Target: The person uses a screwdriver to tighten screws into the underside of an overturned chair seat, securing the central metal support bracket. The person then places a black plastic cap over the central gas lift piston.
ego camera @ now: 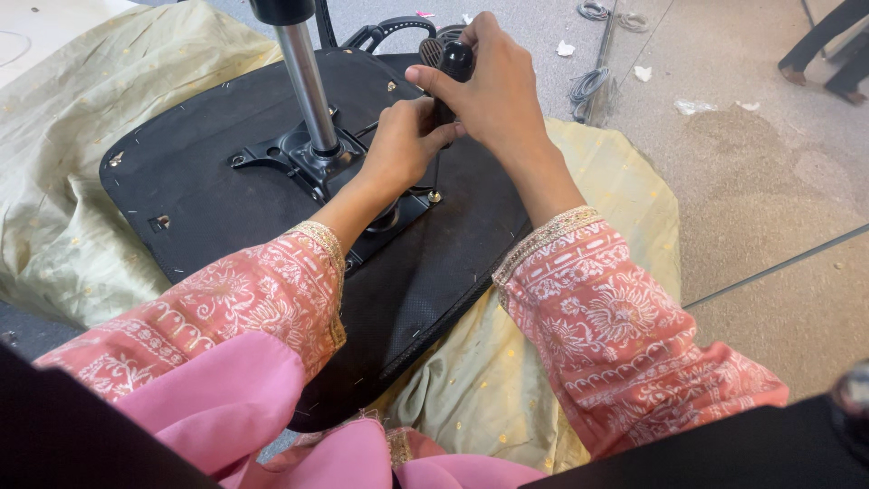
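Nearest you, the flat black chair-seat underside [226, 195] lies on crumpled pale-green cloth [63, 163]. Your left hand [403, 145] pinches the screwdriver's [450, 77] thin shaft over the metal plate [299, 158]. Just beyond, your right hand [493, 86] has its fingers curled around the ribbed black handle, right of the chrome column [308, 86].

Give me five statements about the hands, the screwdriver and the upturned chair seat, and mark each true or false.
1. The right hand grips the black handle of the screwdriver. True.
2. The left hand lies flat on the floor, away from the tool. False: it is closed around the screwdriver's lower part, below the right hand.
3. The black chair seat lies underside up on a pale yellow-green cloth. True.
4. A silver gas-lift column rises from the metal plate on the seat. True.
5. The screwdriver lies flat on the seat. False: it stands upright, tip down at a screw.
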